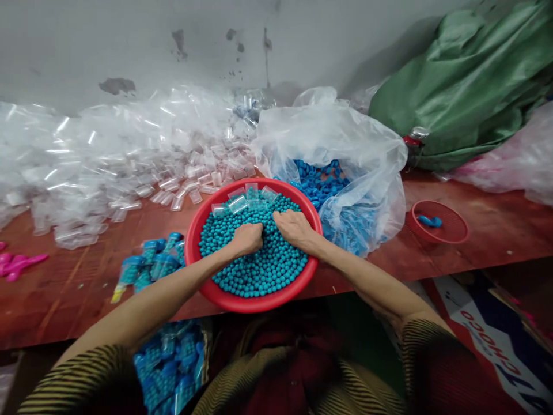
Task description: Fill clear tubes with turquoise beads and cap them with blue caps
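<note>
A red basin [207, 288] full of small teal balls [263, 271] sits at the near edge of a reddish wooden table. Both my hands are down in the balls at the basin's middle. My left hand [247, 238] is curled into a fist with its fingers buried in the balls. My right hand [294, 228] is likewise closed, knuckles up, touching the left. What the fingers grip is hidden. A few clear small tubes [239, 203] lie on the balls at the basin's far side.
A big heap of clear plastic tubes [108, 155] covers the table's left back. A clear bag of blue caps [328, 178] stands behind the basin. Filled tubes [149, 265] lie left of it, more in a box [173, 363] below. A small red basket [440, 222] sits right; green sacking [466, 86] beyond.
</note>
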The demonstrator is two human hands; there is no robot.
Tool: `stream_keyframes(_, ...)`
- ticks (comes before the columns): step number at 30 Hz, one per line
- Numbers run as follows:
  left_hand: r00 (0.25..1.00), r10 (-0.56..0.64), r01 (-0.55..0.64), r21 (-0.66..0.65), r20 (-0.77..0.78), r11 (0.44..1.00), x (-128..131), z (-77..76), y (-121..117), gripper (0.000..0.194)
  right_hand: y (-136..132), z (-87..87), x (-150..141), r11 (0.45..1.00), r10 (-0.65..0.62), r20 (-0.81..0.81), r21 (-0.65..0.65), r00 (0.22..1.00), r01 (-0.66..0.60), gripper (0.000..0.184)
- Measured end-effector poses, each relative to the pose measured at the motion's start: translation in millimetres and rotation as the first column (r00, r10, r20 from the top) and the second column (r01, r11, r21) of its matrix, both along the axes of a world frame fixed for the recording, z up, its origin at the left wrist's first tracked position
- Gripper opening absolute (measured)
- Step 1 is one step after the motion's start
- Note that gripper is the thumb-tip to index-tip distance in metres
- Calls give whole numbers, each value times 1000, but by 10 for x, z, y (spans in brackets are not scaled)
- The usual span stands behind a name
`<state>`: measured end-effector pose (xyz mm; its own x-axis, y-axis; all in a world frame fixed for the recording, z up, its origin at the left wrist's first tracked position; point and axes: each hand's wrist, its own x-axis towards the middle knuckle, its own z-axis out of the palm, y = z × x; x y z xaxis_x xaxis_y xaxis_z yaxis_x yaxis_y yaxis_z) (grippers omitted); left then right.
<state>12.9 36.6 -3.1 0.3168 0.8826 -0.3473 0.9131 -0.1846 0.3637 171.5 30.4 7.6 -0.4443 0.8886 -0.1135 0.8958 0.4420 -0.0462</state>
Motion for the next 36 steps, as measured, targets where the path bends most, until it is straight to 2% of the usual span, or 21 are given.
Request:
stream_keyframes(3, 979, 92, -76, -91, 182, 993, 15, -110, 40, 9, 18, -24, 24, 995, 34, -62, -87, 997, -39, 28)
stream_keyframes(7, 883, 189, -98, -224, 429, 970, -100, -89, -27, 10, 60, -19, 69, 979, -22, -301, -202, 953, -41, 26)
stream_keyframes(9, 755, 305, -102, -355, 580, 929, -144, -57, -65, 13, 83, -18, 83, 972, -61, -446, -231, 893, -49, 25)
stream_keyframes(11, 538, 492, -74, -543, 685, 836, -164, -37, -89, 20, 90, -19, 86, 963, -90, -564, -260, 821, -73, 25)
stream_keyframes(13, 349, 644, -47, -674, 681, 737, -175, -27, -103, 28, 70, -17, 79, 952, -116, -635, -289, 764, -96, 26)
stream_keyframes(14, 307, 677, -63, -695, 669, 716, -181, -23, -110, 30, 50, -16, 72, 954, -125, -649, -286, 751, -88, 27)
stream_keyframes(18, 260, 702, -113, -701, 663, 704, -225, 20, -155, 34, -51, -10, 29, 990, -104, -647, -142, 755, 15, 26)
stream_keyframes(21, 240, 695, -121, -689, 678, 714, -245, 56, -203, 38, -96, -8, -5, 990, -86, -689, -142, 720, -18, 21)
stream_keyframes(25, 215, 633, -149, -615, 744, 774, -227, 68, -262, 37, -120, 4, -31, 986, -114, -776, -162, 620, -23, 17)
stream_keyframes(27, 227, 599, -162, -577, 768, 801, -210, 65, -289, 37, -146, 2, -45, 992, -100, -790, -130, 605, -5, 18)
stream_keyframes(30, 237, 580, -193, -548, 779, 814, -189, 68, -329, 39, -206, -24, -78, 999, -14, -722, 17, 692, 38, 22)
stream_keyframes(33, 207, 602, -131, -589, 771, 798, -185, 91, -359, 44, -253, -49, -107, 988, 50, -619, 145, 784, 52, 24)
stream_keyframes(34, 196, 614, -99, -608, 765, 788, -187, 101, -366, 45, -260, -49, -110, 986, 55, -612, 159, 789, 54, 24)
stream_keyframes(36, 169, 631, -50, -633, 757, 773, -195, 118, -376, 44, -262, -29, -105, 985, 37, -662, 150, 749, 84, 23)
